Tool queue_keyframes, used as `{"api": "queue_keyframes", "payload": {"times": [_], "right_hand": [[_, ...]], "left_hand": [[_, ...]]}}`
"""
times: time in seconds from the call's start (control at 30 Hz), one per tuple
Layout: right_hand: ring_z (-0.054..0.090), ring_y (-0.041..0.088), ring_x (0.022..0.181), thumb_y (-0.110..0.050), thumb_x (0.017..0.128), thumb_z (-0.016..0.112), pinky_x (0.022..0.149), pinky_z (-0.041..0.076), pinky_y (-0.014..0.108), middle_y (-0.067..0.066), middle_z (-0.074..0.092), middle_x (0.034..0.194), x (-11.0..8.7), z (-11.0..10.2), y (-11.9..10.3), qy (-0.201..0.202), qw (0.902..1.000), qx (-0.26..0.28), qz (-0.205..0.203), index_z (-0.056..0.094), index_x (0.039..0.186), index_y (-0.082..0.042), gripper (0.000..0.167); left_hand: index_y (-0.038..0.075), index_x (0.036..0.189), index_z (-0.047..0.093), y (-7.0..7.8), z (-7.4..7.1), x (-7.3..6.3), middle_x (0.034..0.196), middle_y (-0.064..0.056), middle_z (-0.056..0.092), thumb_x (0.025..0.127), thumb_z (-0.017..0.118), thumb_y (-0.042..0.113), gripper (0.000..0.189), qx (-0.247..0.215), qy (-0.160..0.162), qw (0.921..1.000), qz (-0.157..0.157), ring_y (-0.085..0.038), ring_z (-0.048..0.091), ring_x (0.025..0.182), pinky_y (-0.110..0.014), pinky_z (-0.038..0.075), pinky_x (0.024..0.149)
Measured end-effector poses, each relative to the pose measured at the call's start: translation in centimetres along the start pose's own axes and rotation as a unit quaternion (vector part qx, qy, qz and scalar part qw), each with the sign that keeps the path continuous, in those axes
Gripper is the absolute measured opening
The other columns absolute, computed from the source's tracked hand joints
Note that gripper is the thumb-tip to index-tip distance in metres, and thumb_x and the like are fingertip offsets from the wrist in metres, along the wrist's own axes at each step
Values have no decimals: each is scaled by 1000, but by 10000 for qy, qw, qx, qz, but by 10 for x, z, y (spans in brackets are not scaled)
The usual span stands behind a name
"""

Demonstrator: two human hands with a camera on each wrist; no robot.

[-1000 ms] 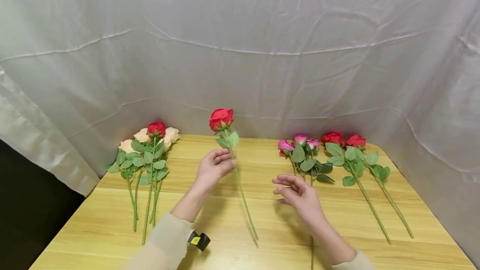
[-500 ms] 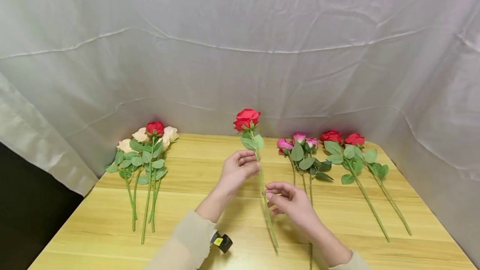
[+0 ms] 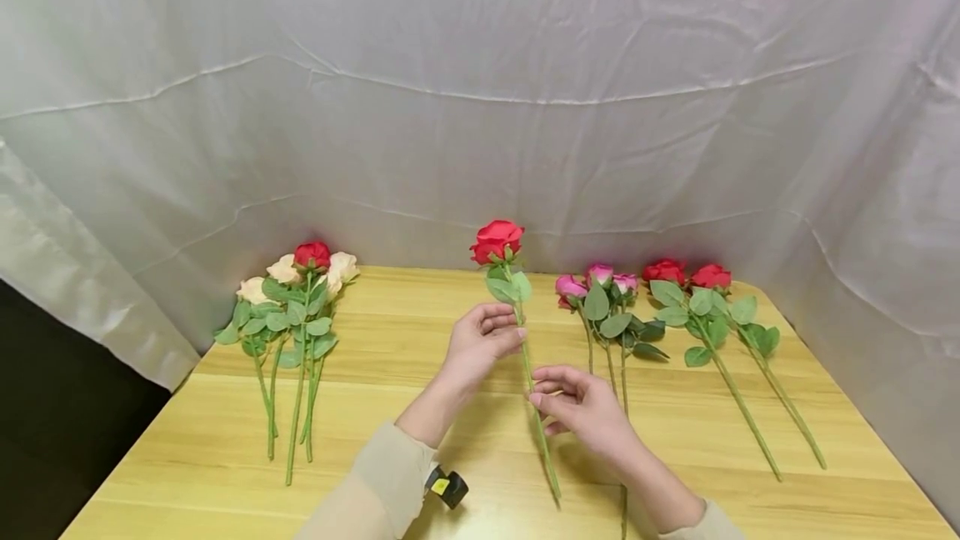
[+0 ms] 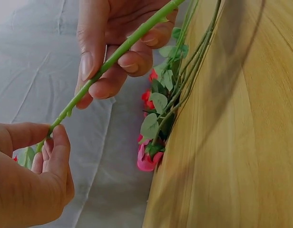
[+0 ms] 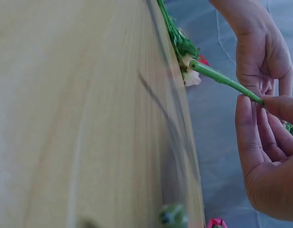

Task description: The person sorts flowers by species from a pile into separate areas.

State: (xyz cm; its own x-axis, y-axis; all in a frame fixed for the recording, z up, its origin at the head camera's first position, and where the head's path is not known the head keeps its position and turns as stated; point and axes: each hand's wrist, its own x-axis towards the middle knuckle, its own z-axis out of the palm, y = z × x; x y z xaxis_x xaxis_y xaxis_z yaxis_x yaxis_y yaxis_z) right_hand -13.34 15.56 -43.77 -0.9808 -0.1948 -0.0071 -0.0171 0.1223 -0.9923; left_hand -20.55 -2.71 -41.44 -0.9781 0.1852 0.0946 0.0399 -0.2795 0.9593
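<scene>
Holding red rose point(image 3: 498, 242) two-handed

Left hand point(image 3: 471, 348) pinches the stem point(image 3: 547, 457) below the leaves point(image 3: 502, 289); right hand point(image 3: 585, 411) pinches lower. Rose is tilted, raised above the counter point(image 3: 210, 498). Risk, as I see it: light fingertip grips could let it roll; drifting right could snag the pink roses point(image 3: 615, 325).

Four red roses point(image 3: 497, 242), three pink roses point(image 3: 599, 275), three cream roses point(image 3: 283, 270) show.

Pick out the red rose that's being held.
The middle red rose: the left hand and right hand pinch its stem; the other red roses lie on the table.
</scene>
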Motion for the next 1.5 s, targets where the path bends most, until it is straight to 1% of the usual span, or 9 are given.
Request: {"api": "queue_keyframes", "payload": {"times": [0.2, 0.47, 0.63, 0.77, 0.9, 0.97, 1.13, 1.27, 1.5], "right_hand": [[70, 19, 86, -11, 94, 78, 71, 66, 37, 13, 70, 108, -1, -1, -2, 35, 10000, -8, -79, 60, 133, 10, 48], [71, 17, 84, -11, 95, 77, 71, 66, 38, 19, 70, 110, -3, -6, -6, 66, 9994, -108, -311, 59, 133, 11, 48], [71, 17, 85, -9, 94, 77, 71, 66, 38, 17, 70, 110, -5, -12, -9, 295, 9987, -197, -373, 60, 133, 11, 47], [71, 19, 87, -8, 94, 77, 71, 66, 38, 14, 70, 109, -8, -20, -11, 572, 9978, -217, -261, 61, 133, 9, 46], [71, 18, 88, -8, 94, 77, 71, 66, 37, 13, 70, 110, -12, -30, -13, 830, 9960, -194, -250, 63, 132, 6, 43], [71, 18, 88, -9, 94, 77, 71, 66, 37, 12, 70, 110, -14, -37, -14, 906, 9951, -224, -313, 63, 132, 6, 43], [72, 15, 92, -11, 96, 77, 72, 66, 37, 3, 72, 107, -20, -57, -12, 1085, 9926, -356, -419, 62, 134, 5, 44], [72, 12, 93, -12, 97, 76, 73, 66, 36, -3, 73, 104, -26, -74, -10, 1250, 9901, -439, -461, 62, 135, 5, 44], [72, 10, 94, -15, 97, 76, 74, 66, 35, -8, 72, 104, -39, -104, -8, 1568, 9857, -511, -347, 64, 136, 1, 44]], "left_hand": [[-8, 127, 58, 1, -1, 0, 116, -16, 65, 90, 73, -7, 41, -87, -87, 9999, 18, -16, 68, 99, -33, 63, 87], [-8, 130, 58, 5, -2, 0, 118, -17, 67, 91, 73, -6, 42, -208, -386, 9990, 109, -16, 69, 100, -35, 63, 89], [-7, 132, 59, 9, -5, -2, 122, -21, 68, 93, 73, -5, 42, -156, -530, 9982, 218, -16, 70, 100, -35, 63, 89], [-5, 131, 60, 11, -14, -3, 121, -19, 69, 94, 72, -4, 40, 0, -495, 9983, 302, -17, 70, 99, -35, 63, 88], [-1, 132, 61, 14, -28, -3, 122, -17, 68, 94, 73, -2, 40, 211, -392, 9986, 301, -17, 70, 101, -34, 63, 88], [-1, 132, 61, 15, -37, -3, 124, -19, 68, 94, 73, -1, 40, 318, -323, 9985, 310, -18, 70, 102, -34, 63, 88], [0, 134, 61, 19, -60, -5, 126, -20, 66, 95, 73, -1, 40, 542, -68, 9980, 313, -19, 69, 104, -33, 63, 88], [-2, 134, 59, 23, -83, -6, 125, -17, 67, 96, 72, -1, 41, 704, 181, 9968, 318, -16, 69, 101, -30, 63, 87], [-7, 138, 54, 33, -125, -9, 133, -24, 62, 97, 69, -2, 43, 1010, 539, 9929, 311, -10, 69, 99, -27, 62, 87]]}}
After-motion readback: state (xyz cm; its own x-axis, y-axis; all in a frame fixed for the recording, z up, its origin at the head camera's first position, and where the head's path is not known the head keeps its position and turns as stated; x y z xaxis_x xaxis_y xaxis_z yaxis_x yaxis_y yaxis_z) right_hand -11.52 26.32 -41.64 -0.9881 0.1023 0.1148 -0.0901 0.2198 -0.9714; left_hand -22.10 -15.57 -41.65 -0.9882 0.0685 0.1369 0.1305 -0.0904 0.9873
